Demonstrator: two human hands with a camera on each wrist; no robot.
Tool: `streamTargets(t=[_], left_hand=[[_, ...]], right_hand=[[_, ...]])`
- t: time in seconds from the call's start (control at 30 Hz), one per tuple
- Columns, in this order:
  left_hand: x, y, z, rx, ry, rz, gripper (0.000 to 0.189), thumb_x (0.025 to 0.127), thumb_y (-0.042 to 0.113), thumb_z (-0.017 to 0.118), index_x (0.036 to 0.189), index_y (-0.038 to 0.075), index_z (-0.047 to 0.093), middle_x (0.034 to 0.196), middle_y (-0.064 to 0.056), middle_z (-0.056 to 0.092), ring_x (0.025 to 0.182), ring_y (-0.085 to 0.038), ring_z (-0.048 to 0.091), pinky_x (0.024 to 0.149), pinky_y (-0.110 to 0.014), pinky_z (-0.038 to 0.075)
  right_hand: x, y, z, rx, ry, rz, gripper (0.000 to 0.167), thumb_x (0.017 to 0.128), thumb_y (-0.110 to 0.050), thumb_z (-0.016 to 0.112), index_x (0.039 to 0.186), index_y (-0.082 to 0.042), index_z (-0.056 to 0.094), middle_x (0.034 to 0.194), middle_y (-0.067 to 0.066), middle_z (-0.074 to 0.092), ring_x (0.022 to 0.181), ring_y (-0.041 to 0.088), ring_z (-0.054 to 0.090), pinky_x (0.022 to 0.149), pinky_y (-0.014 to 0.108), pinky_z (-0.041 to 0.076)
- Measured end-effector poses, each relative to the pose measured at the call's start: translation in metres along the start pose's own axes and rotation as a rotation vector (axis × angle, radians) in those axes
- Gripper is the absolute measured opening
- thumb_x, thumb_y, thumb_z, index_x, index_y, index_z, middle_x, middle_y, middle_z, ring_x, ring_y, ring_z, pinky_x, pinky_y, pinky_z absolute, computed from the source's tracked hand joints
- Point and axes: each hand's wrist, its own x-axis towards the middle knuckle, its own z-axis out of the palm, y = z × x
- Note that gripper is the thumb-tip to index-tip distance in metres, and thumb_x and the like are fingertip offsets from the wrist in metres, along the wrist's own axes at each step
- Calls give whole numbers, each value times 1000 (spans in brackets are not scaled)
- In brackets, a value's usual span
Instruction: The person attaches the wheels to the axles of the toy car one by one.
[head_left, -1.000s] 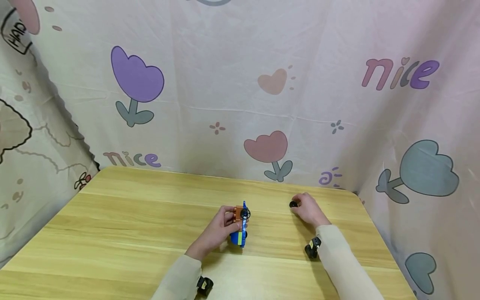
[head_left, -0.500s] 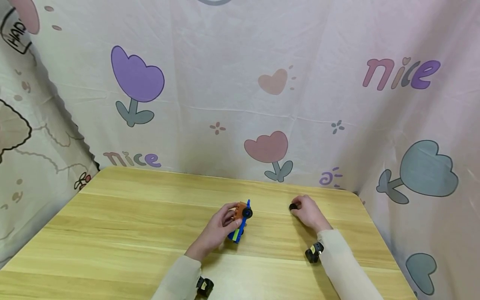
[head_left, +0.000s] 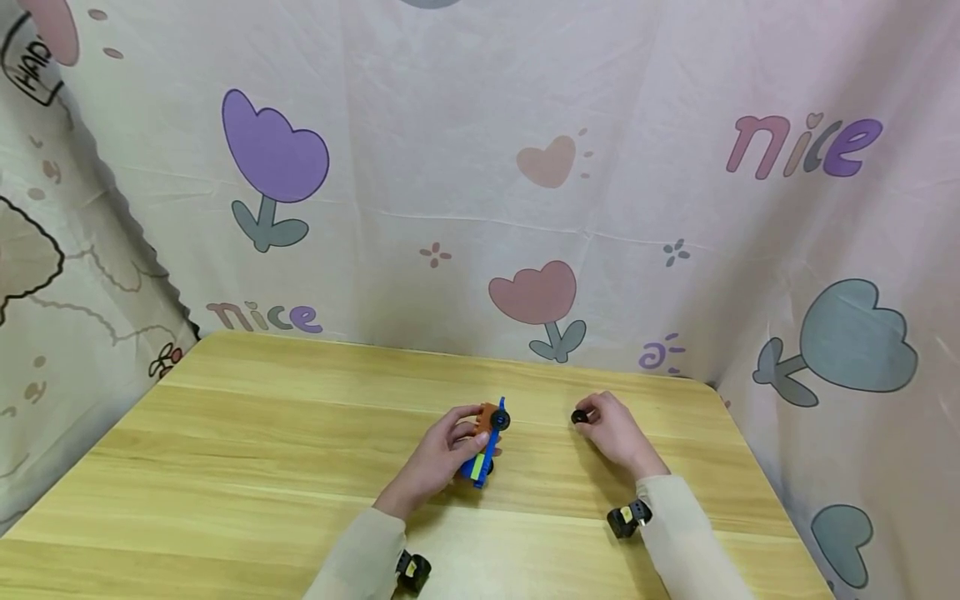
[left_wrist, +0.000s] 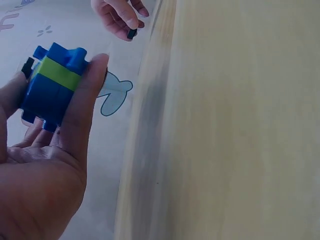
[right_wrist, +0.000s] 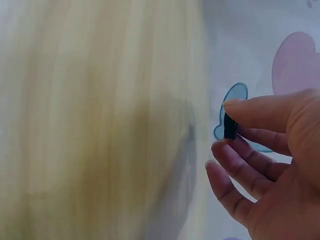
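My left hand (head_left: 431, 462) grips a toy car (head_left: 479, 466) built of blue, orange and yellow-green blocks, tilted above the table. A black wheel (head_left: 500, 419) sits at its far end, and another dark wheel shows lower on the right side. In the left wrist view, the thumb and fingers clasp the blue body (left_wrist: 52, 92) from both sides. To the right and apart from the car, my right hand (head_left: 617, 432) pinches a small loose black wheel (head_left: 579, 417). The right wrist view shows this wheel (right_wrist: 229, 126) edge-on between thumb and index finger, the other fingers loosely bent.
Both hands are over a light wooden table (head_left: 285, 425). Behind its far edge hangs a pale curtain (head_left: 420, 150) printed with flowers and words. A small black camera (head_left: 412, 572) is on the left wrist, another camera (head_left: 628, 518) on the right.
My left hand has tilted the toy car, its far end swinging right, and shifted slightly right. My right hand has moved a little left and nearer with the loose wheel.
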Motion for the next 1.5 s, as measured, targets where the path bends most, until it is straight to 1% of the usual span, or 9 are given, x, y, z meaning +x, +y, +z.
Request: streamTargets(t=[0.13,0.23,0.33,0.43,0.7,0.87,1.03,1.23,1.5], left_hand=[[-1,0,0,-41,0,1,55,100,21,60,146,4,35,128,-23,58,107,-35,64,86,-43,54],[-2,0,-1,-44,-2,2,57,99,15,60,147,1,33,131,-22,56,111,-34,62,92,-42,50],[-2,0,-2,-41,-16,-7,60,98,7,61,149,-2,30,135,-20,53,118,-33,57,98,-41,46],[-3,0,-2,-37,-29,-19,64,96,4,61,150,-4,27,138,-21,49,125,-35,51,100,-40,44],[-4,5,-4,-26,-14,-34,67,96,14,65,150,-3,30,143,-22,45,129,-36,47,93,-40,50],[-3,6,-4,-8,5,-23,68,94,13,68,149,-4,31,145,-24,42,130,-37,46,100,-39,44],[-4,5,-4,9,19,-22,69,94,12,69,149,-5,32,144,-25,43,130,-38,45,101,-39,42],[-4,2,-6,3,24,-24,70,92,8,69,148,-7,31,143,-27,43,132,-40,43,103,-39,40],[-4,3,-6,32,9,26,70,88,-1,65,147,-11,29,145,-29,39,134,-42,39,107,-40,34]], right_hand=[[-3,-7,1,1,-16,-10,26,87,0,70,112,3,63,102,11,56,90,24,57,81,41,51],[-7,-11,1,4,-17,-19,26,87,-1,71,112,2,63,102,10,56,91,23,56,81,41,50],[-11,-14,2,9,-19,-33,26,86,-1,71,111,1,63,101,7,56,92,23,56,81,40,49],[-15,-18,3,2,-17,-56,27,85,-1,72,111,0,64,100,5,56,92,22,56,81,39,49],[-20,-33,4,-48,0,-118,27,84,0,74,110,-1,65,99,2,57,91,20,57,80,38,49],[-25,-43,2,-65,-1,-140,28,84,-2,75,111,-3,65,100,0,57,92,19,57,81,38,50],[-30,-48,2,-88,8,-162,30,84,-1,75,112,-4,65,101,-1,58,93,18,59,81,37,51],[-35,-51,5,-70,15,-177,32,83,2,75,112,-4,65,102,-2,58,92,15,60,81,35,52],[-42,-56,6,-51,19,-190,34,82,1,76,113,-6,65,103,-5,58,90,12,60,80,33,53]])
